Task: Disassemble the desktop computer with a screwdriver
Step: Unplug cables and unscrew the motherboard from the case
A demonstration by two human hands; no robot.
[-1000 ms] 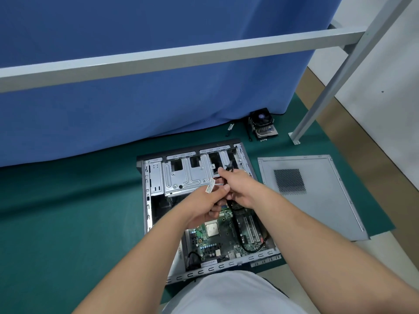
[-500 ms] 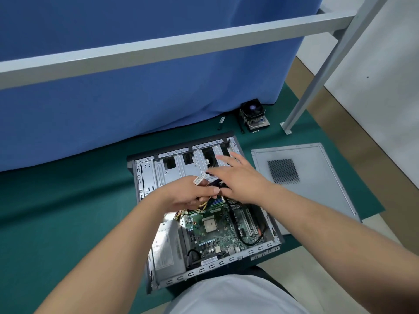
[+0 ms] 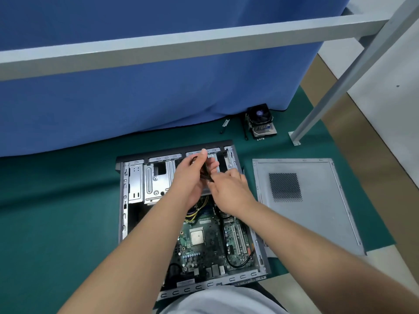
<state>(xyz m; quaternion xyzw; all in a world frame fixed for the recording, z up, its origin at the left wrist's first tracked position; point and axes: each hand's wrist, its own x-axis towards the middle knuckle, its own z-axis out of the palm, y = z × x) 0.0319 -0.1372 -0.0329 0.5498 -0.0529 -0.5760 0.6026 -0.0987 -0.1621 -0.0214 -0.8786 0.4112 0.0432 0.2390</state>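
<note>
The open computer case (image 3: 123, 200) lies flat on the green mat, with the green motherboard (image 3: 204, 243) exposed in its near half and the silver drive cage (image 3: 156, 180) at the far end. Both hands meet above the drive cage. My left hand (image 3: 192, 177) grips a bundle of black and coloured cables (image 3: 205, 175), fingers pointing up. My right hand (image 3: 231, 191) pinches the same bundle from the right. Yellow wires (image 3: 192, 211) run down from the hands to the board. No screwdriver is visible in either hand.
The removed grey side panel (image 3: 313, 207) lies right of the case. A CPU cooler with fan (image 3: 260, 121) and a small dark tool (image 3: 224, 125) sit by the blue curtain. A grey metal frame leg (image 3: 294, 137) stands at the mat's far right. A metal bar crosses overhead.
Both hands rose towards the far end of the case; the left hand turned upright around the cable bundle. The white tag seen earlier is out of sight. The camera view shifted.
</note>
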